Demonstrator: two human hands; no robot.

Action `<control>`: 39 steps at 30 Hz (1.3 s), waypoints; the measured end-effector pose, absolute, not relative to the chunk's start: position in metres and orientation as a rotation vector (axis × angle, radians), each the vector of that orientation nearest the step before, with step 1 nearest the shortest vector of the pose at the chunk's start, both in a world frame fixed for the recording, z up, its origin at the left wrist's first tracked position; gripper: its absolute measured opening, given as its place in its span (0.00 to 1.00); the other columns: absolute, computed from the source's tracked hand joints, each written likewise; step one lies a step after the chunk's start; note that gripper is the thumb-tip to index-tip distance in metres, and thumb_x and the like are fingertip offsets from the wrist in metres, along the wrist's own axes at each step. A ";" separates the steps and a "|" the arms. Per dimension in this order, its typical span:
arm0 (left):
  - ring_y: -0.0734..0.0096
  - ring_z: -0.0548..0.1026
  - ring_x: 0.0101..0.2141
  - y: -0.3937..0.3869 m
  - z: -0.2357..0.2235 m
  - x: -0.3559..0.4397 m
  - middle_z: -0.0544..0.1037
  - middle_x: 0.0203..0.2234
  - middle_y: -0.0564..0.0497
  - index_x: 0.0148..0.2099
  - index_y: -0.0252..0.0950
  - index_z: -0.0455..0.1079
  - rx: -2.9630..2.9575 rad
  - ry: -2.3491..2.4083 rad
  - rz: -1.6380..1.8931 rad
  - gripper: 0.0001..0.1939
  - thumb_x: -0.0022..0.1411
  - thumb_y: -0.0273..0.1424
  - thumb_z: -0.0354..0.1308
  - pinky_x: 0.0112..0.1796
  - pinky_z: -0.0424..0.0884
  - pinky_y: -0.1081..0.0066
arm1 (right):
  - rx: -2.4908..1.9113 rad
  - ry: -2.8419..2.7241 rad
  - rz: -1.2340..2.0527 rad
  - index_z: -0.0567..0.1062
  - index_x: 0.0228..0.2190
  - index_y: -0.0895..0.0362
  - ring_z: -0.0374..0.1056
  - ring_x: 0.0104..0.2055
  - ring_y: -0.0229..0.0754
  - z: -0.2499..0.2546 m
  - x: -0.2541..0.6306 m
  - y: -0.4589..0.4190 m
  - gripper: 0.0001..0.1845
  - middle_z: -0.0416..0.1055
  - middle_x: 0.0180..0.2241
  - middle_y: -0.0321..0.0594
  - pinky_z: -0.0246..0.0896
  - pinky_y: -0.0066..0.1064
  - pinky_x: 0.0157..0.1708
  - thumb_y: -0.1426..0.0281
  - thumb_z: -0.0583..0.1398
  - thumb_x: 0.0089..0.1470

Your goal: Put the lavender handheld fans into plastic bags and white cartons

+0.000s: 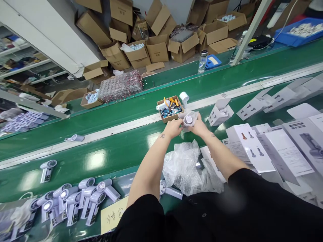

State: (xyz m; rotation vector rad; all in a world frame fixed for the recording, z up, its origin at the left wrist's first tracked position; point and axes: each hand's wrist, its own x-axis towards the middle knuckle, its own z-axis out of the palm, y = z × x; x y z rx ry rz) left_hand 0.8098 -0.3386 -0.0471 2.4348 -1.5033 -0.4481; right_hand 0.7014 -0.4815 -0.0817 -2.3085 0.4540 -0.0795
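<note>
handheld fans [73,204]: lavender, bunched at left
bubble wrap [183,164]: heaped between the forearms [152,158]
left hand [174,129]: closed on the left side of the wrapped item [189,119]
right hand [198,127]: gripping its right side
wrapped item: between both hands, beside the parts box [172,118]
parts box: brown, holding small pieces [166,112]
cartons [157,50]: open, beyond the belt [121,153]

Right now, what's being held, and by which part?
A translucent-wrapped item, by its sides: left hand at one, right hand at the other.
</note>
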 end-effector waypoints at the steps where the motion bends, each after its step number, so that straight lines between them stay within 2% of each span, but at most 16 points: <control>1: 0.58 0.71 0.46 -0.340 -0.047 0.808 0.75 0.44 0.47 0.42 0.39 0.68 2.398 -1.501 -0.432 0.08 0.58 0.29 0.54 0.46 0.65 0.60 | -2.346 0.451 0.002 0.67 0.52 0.58 0.62 0.55 0.56 -0.077 0.705 -0.489 0.34 0.65 0.54 0.51 0.57 0.45 0.54 0.66 0.66 0.42; 4: 0.63 0.72 0.45 -0.330 -0.041 0.799 0.76 0.41 0.48 0.39 0.38 0.69 2.262 -1.454 -0.392 0.06 0.58 0.29 0.54 0.47 0.65 0.65 | -2.405 0.485 0.188 0.71 0.48 0.56 0.67 0.48 0.53 -0.066 0.710 -0.507 0.33 0.72 0.47 0.47 0.62 0.39 0.47 0.63 0.69 0.38; 7: 0.68 0.73 0.41 -0.279 -0.029 0.788 0.77 0.39 0.50 0.39 0.38 0.70 2.219 -1.197 -0.343 0.06 0.60 0.33 0.54 0.45 0.66 0.70 | -2.484 0.583 0.120 0.72 0.45 0.58 0.69 0.46 0.54 -0.066 0.707 -0.513 0.24 0.74 0.43 0.48 0.63 0.38 0.45 0.67 0.65 0.44; 9: 0.71 0.74 0.38 -0.222 -0.024 0.775 0.77 0.37 0.52 0.40 0.39 0.70 2.348 -0.776 -0.293 0.09 0.61 0.38 0.54 0.43 0.66 0.73 | -2.500 0.650 0.012 0.73 0.45 0.59 0.69 0.47 0.55 -0.068 0.700 -0.511 0.20 0.73 0.43 0.50 0.61 0.40 0.46 0.72 0.61 0.48; 11: 0.72 0.74 0.36 -0.157 -0.027 0.751 0.77 0.35 0.53 0.40 0.39 0.69 2.527 -0.195 -0.222 0.13 0.62 0.42 0.51 0.41 0.66 0.73 | -2.510 0.697 -0.116 0.70 0.49 0.60 0.67 0.50 0.56 -0.068 0.693 -0.505 0.24 0.70 0.47 0.53 0.60 0.42 0.48 0.75 0.59 0.47; 14: 0.62 0.74 0.34 -0.082 -0.055 0.694 0.76 0.29 0.45 0.36 0.34 0.67 2.661 0.306 -0.240 0.14 0.62 0.40 0.49 0.38 0.67 0.66 | -2.532 0.662 -0.362 0.66 0.53 0.63 0.61 0.54 0.58 -0.058 0.680 -0.481 0.30 0.62 0.54 0.58 0.58 0.46 0.50 0.75 0.59 0.46; 16: 0.55 0.75 0.33 -0.060 -0.089 0.652 0.76 0.27 0.42 0.36 0.33 0.67 2.672 0.452 -0.359 0.13 0.57 0.40 0.56 0.35 0.67 0.63 | -2.464 0.525 -0.386 0.68 0.51 0.62 0.64 0.51 0.55 -0.049 0.666 -0.448 0.26 0.65 0.51 0.55 0.61 0.43 0.47 0.72 0.58 0.48; 18: 0.50 0.76 0.35 -0.055 -0.124 0.621 0.77 0.31 0.38 0.41 0.33 0.66 2.600 0.622 -0.527 0.20 0.53 0.44 0.59 0.35 0.67 0.62 | -2.330 0.248 -0.129 0.72 0.45 0.60 0.69 0.41 0.48 -0.044 0.647 -0.404 0.18 0.71 0.43 0.49 0.64 0.38 0.40 0.69 0.57 0.51; 20: 0.49 0.76 0.38 -0.057 -0.151 0.605 0.78 0.35 0.35 0.42 0.33 0.67 2.545 0.662 -0.582 0.21 0.57 0.46 0.55 0.37 0.67 0.62 | -2.147 -0.104 0.291 0.74 0.37 0.58 0.69 0.35 0.42 -0.045 0.624 -0.357 0.11 0.73 0.36 0.43 0.64 0.32 0.35 0.67 0.57 0.52; 22: 0.49 0.76 0.41 -0.055 -0.164 0.604 0.78 0.35 0.35 0.38 0.34 0.68 2.505 0.631 -0.583 0.17 0.58 0.43 0.53 0.39 0.67 0.62 | -1.977 -0.280 0.650 0.74 0.32 0.59 0.69 0.32 0.40 -0.054 0.600 -0.317 0.08 0.73 0.31 0.40 0.63 0.29 0.32 0.67 0.59 0.51; 26: 0.55 0.76 0.36 -0.041 -0.152 0.608 0.77 0.29 0.41 0.31 0.34 0.69 2.382 0.570 -0.537 0.16 0.60 0.42 0.49 0.36 0.68 0.65 | -1.483 0.016 1.066 0.71 0.31 0.60 0.69 0.27 0.36 -0.082 0.561 -0.273 0.13 0.71 0.28 0.38 0.64 0.28 0.28 0.62 0.61 0.51; 30: 0.67 0.74 0.26 -0.056 -0.121 0.591 0.76 0.26 0.49 0.38 0.34 0.70 1.753 0.325 -0.548 0.19 0.58 0.45 0.52 0.27 0.67 0.71 | -0.897 0.449 0.754 0.70 0.35 0.59 0.71 0.35 0.36 -0.096 0.554 -0.253 0.19 0.72 0.37 0.41 0.67 0.28 0.36 0.57 0.65 0.48; 33: 0.70 0.73 0.24 -0.089 -0.102 0.585 0.75 0.26 0.50 0.38 0.33 0.71 1.474 -0.041 -0.860 0.20 0.56 0.47 0.56 0.27 0.68 0.72 | -0.681 0.485 0.507 0.72 0.36 0.61 0.71 0.34 0.38 -0.089 0.561 -0.256 0.20 0.73 0.35 0.43 0.69 0.31 0.36 0.58 0.64 0.49; 35: 0.70 0.72 0.23 -0.111 -0.097 0.592 0.74 0.24 0.49 0.36 0.33 0.70 1.531 -0.147 -0.924 0.23 0.59 0.49 0.51 0.27 0.69 0.70 | -0.682 0.534 0.310 0.72 0.35 0.61 0.71 0.32 0.40 -0.078 0.562 -0.272 0.17 0.73 0.33 0.43 0.70 0.34 0.34 0.61 0.64 0.50; 37: 0.67 0.73 0.27 -0.132 -0.101 0.603 0.75 0.27 0.47 0.36 0.33 0.69 1.755 -0.226 -0.793 0.20 0.61 0.47 0.49 0.31 0.71 0.67 | -0.735 0.594 0.106 0.72 0.36 0.60 0.70 0.33 0.40 -0.064 0.553 -0.299 0.13 0.73 0.34 0.42 0.71 0.34 0.31 0.64 0.63 0.51; 39: 0.61 0.74 0.39 -0.149 -0.111 0.612 0.75 0.37 0.43 0.42 0.34 0.69 2.019 -0.467 -0.650 0.16 0.55 0.39 0.58 0.42 0.69 0.62 | -0.768 0.645 -0.033 0.71 0.38 0.57 0.70 0.33 0.40 -0.049 0.535 -0.330 0.12 0.73 0.35 0.41 0.71 0.33 0.29 0.66 0.63 0.52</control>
